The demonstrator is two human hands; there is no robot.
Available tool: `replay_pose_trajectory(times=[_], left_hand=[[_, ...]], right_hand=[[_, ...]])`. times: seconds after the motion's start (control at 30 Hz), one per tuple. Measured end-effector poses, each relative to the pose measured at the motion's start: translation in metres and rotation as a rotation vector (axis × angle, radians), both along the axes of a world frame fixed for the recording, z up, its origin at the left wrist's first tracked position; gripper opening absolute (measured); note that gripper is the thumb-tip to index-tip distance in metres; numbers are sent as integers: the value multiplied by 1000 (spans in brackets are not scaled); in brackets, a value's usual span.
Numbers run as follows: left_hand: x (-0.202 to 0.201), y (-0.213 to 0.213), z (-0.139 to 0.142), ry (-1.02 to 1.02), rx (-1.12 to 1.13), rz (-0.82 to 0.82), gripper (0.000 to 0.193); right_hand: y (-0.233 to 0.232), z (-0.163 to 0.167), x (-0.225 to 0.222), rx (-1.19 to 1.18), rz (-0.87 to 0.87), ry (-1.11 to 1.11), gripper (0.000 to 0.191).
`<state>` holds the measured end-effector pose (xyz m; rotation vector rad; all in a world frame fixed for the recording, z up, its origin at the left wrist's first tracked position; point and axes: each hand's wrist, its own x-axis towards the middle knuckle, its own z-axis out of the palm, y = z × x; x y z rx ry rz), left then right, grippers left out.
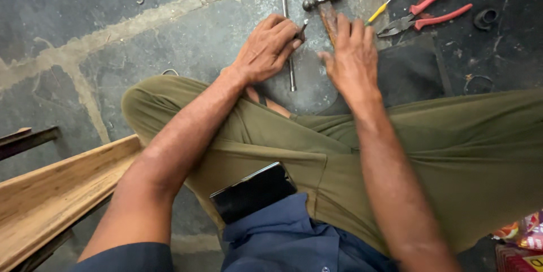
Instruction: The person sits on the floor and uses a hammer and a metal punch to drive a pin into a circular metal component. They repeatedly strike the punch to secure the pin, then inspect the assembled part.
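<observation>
Two bare hands work on the stone floor (169,40) far of the crossed legs in olive trousers (452,147). Far left, a wooden plank (51,193) runs out of frame, end cut off. Near centre, a dark phone (253,191) sticks out of a trouser pocket, lower part hidden. Left hand (266,48) is curled, fingertips pinching a small metal pin or nail (304,26); most of it is hidden by the fingers, so its kind is hard to tell. Just beside that hand lies a long thin metal rod (287,28), running far to near, its top cut off by the frame edge. Right hand (350,57) is blurred, fingers together and laid over the wooden handle of a hammer (325,3); cannot tell if it really grips it. Hammer head is dark worn metal, rusty-brown handle, lying on the floor just right of the rod. Far right: yellow-handled screwdriver (383,7), red-handled pliers (424,11), small black ring (485,18).
</observation>
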<state>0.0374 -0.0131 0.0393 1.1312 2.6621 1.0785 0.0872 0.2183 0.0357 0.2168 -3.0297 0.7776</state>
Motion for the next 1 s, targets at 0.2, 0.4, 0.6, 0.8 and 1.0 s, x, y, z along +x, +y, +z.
replay_pose_trajectory(times=[0.2, 0.4, 0.6, 0.8, 1.0], left_hand=[[2, 1, 3, -37, 17, 32, 19], [0, -5, 3, 44, -9, -65, 14], [-3, -11, 0, 28, -5, -90, 15], [-3, -12, -4, 45, 13, -87, 18], [-5, -11, -6, 30, 9, -70, 16]], right_hand=[[-1, -19, -5, -85, -60, 77, 61], [13, 80, 10, -843, -297, -117, 48], [1, 123, 71, -481, -101, 78, 62], [-9, 107, 74, -382, -16, 160, 62], [-3, 108, 62, -372, -9, 209, 58]])
